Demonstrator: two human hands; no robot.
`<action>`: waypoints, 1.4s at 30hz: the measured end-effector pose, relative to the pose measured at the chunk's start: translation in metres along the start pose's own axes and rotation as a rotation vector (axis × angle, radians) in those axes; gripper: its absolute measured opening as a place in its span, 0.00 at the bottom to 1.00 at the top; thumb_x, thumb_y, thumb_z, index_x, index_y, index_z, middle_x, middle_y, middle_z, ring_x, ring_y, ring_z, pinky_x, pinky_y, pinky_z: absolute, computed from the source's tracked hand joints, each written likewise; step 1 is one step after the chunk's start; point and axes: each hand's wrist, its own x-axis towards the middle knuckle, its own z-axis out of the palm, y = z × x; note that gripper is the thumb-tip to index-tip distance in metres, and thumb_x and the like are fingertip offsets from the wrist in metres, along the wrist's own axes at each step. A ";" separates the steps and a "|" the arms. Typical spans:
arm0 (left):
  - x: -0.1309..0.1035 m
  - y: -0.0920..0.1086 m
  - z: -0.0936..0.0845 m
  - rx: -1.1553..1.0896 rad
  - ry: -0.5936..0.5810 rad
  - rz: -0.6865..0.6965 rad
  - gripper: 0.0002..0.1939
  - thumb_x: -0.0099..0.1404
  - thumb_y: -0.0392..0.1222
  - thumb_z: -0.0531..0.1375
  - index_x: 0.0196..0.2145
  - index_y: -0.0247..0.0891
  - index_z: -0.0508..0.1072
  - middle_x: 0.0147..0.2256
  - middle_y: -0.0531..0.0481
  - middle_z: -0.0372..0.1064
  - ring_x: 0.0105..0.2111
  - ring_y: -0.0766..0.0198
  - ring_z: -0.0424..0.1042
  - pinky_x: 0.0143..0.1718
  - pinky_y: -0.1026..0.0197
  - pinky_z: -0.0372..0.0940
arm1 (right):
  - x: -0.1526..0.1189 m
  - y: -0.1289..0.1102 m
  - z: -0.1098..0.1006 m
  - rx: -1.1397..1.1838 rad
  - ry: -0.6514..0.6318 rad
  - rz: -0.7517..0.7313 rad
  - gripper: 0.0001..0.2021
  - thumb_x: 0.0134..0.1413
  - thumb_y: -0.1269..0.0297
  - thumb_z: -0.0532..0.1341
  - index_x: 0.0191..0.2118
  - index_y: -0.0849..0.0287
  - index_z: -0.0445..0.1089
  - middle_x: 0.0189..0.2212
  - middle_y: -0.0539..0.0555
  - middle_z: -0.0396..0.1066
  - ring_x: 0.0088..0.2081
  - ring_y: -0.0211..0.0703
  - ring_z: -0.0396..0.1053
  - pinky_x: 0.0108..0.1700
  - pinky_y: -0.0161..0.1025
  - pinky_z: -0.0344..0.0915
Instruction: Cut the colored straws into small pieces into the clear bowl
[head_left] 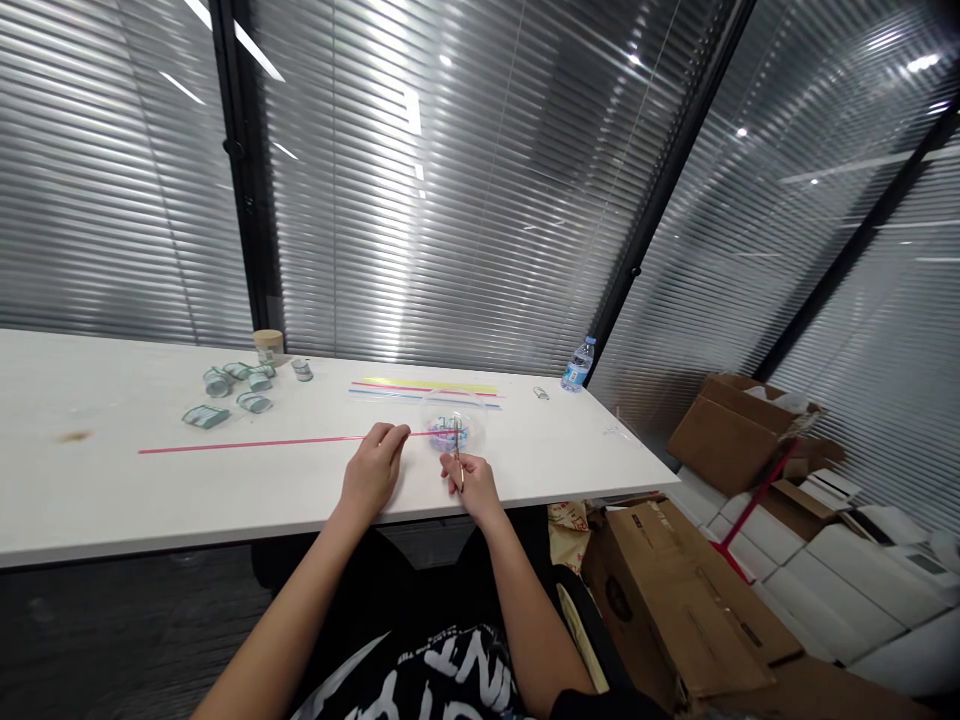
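Note:
Pinched in the fingers of my left hand (375, 468) is a long pink strip (247, 445), thin like a straw or paper strip. Its long part stretches left over the table, and its short end reaches right, above a clear round bowl (480, 425). Small blue, white and green pieces (442, 432) lie in the bowl. My right hand (472, 482) grips a pair of scissors (459, 465), whose blades point away from me and meet the strip's right end over the bowl. Whether the blades are apart is too small to tell.
Yellow, pink and blue strips (420, 390) lie behind the bowl. Several green-and-white rolls (217, 382) and a lidded jar (268, 345) are at the back left. A water bottle (577, 367) stands back right. Cardboard boxes (675, 590) fill the floor right of the table (150, 500).

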 end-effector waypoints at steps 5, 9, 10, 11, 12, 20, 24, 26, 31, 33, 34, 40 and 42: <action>0.001 0.000 0.000 -0.031 0.011 -0.008 0.15 0.71 0.43 0.46 0.44 0.40 0.70 0.39 0.46 0.66 0.37 0.61 0.68 0.34 0.62 0.62 | -0.001 -0.003 0.001 -0.003 0.019 0.010 0.25 0.49 0.42 0.59 0.21 0.63 0.66 0.16 0.49 0.61 0.21 0.29 0.56 0.27 0.28 0.52; 0.001 -0.001 0.000 -0.043 0.002 -0.001 0.15 0.71 0.43 0.46 0.44 0.40 0.70 0.39 0.46 0.66 0.37 0.60 0.68 0.35 0.61 0.62 | -0.001 -0.003 0.001 -0.015 0.015 -0.004 0.26 0.50 0.41 0.59 0.21 0.63 0.65 0.16 0.49 0.61 0.21 0.30 0.57 0.26 0.28 0.52; 0.001 -0.001 0.000 -0.046 0.000 -0.001 0.15 0.71 0.44 0.46 0.44 0.39 0.70 0.39 0.46 0.65 0.37 0.60 0.68 0.36 0.61 0.63 | -0.001 -0.002 0.001 -0.017 0.014 -0.007 0.26 0.50 0.41 0.59 0.21 0.64 0.65 0.16 0.49 0.61 0.21 0.30 0.56 0.26 0.28 0.52; 0.001 -0.001 0.000 -0.050 -0.001 -0.002 0.15 0.71 0.44 0.46 0.44 0.39 0.70 0.39 0.46 0.65 0.38 0.60 0.68 0.36 0.61 0.63 | -0.002 -0.002 0.001 -0.020 0.012 -0.007 0.26 0.50 0.41 0.59 0.21 0.64 0.66 0.15 0.48 0.60 0.21 0.30 0.56 0.26 0.28 0.52; 0.001 -0.001 0.000 -0.054 -0.002 -0.002 0.15 0.71 0.44 0.46 0.44 0.39 0.70 0.39 0.46 0.65 0.38 0.60 0.68 0.36 0.61 0.63 | -0.002 -0.002 0.001 -0.022 0.012 -0.005 0.26 0.49 0.40 0.59 0.21 0.64 0.66 0.15 0.48 0.60 0.20 0.30 0.56 0.26 0.28 0.52; 0.001 0.000 0.000 -0.043 -0.005 -0.026 0.15 0.71 0.44 0.45 0.44 0.41 0.69 0.39 0.46 0.65 0.38 0.60 0.68 0.37 0.61 0.63 | -0.002 -0.002 0.001 -0.051 0.011 0.003 0.28 0.48 0.37 0.58 0.23 0.64 0.66 0.15 0.47 0.59 0.19 0.29 0.54 0.24 0.28 0.50; 0.001 0.000 0.000 -0.035 -0.004 -0.034 0.15 0.71 0.44 0.45 0.44 0.41 0.69 0.39 0.46 0.65 0.39 0.60 0.68 0.38 0.61 0.63 | -0.001 0.001 0.000 -0.078 0.007 -0.013 0.29 0.48 0.37 0.58 0.23 0.64 0.67 0.15 0.47 0.59 0.19 0.29 0.54 0.24 0.28 0.51; 0.001 0.000 0.000 -0.040 -0.003 -0.035 0.15 0.71 0.44 0.45 0.44 0.41 0.69 0.39 0.46 0.65 0.39 0.60 0.68 0.38 0.61 0.63 | 0.000 0.002 0.000 -0.086 0.008 -0.013 0.28 0.48 0.37 0.58 0.23 0.63 0.67 0.15 0.47 0.59 0.20 0.29 0.54 0.25 0.28 0.51; 0.001 0.001 -0.002 -0.055 -0.011 -0.044 0.14 0.71 0.44 0.46 0.44 0.41 0.69 0.39 0.47 0.65 0.39 0.60 0.68 0.38 0.61 0.63 | -0.001 0.001 0.001 -0.098 0.023 -0.018 0.27 0.49 0.39 0.59 0.21 0.63 0.65 0.14 0.47 0.58 0.20 0.29 0.54 0.26 0.28 0.51; 0.001 0.001 -0.002 -0.059 -0.015 -0.049 0.14 0.71 0.44 0.46 0.44 0.41 0.69 0.40 0.46 0.66 0.39 0.60 0.68 0.38 0.61 0.63 | -0.001 0.000 0.001 -0.106 0.030 -0.024 0.27 0.49 0.40 0.59 0.19 0.63 0.64 0.14 0.48 0.58 0.21 0.30 0.55 0.27 0.28 0.52; 0.001 0.002 -0.002 -0.061 -0.017 -0.050 0.14 0.71 0.44 0.46 0.44 0.41 0.69 0.40 0.46 0.66 0.39 0.60 0.68 0.38 0.61 0.63 | -0.001 -0.001 0.001 -0.109 0.032 -0.024 0.27 0.49 0.40 0.58 0.19 0.63 0.64 0.14 0.48 0.58 0.21 0.30 0.55 0.27 0.29 0.52; 0.002 0.003 -0.002 -0.059 -0.011 -0.045 0.14 0.72 0.45 0.46 0.44 0.40 0.68 0.40 0.46 0.66 0.39 0.60 0.69 0.38 0.61 0.64 | -0.001 0.000 0.001 -0.109 0.048 -0.025 0.27 0.50 0.41 0.58 0.17 0.62 0.61 0.13 0.48 0.58 0.21 0.31 0.55 0.27 0.30 0.53; 0.002 0.004 -0.002 -0.044 -0.014 -0.037 0.14 0.72 0.45 0.45 0.44 0.40 0.68 0.40 0.46 0.66 0.39 0.60 0.69 0.37 0.61 0.64 | -0.001 0.000 0.002 -0.103 0.054 -0.021 0.28 0.50 0.41 0.58 0.17 0.62 0.61 0.13 0.48 0.57 0.20 0.31 0.55 0.27 0.30 0.53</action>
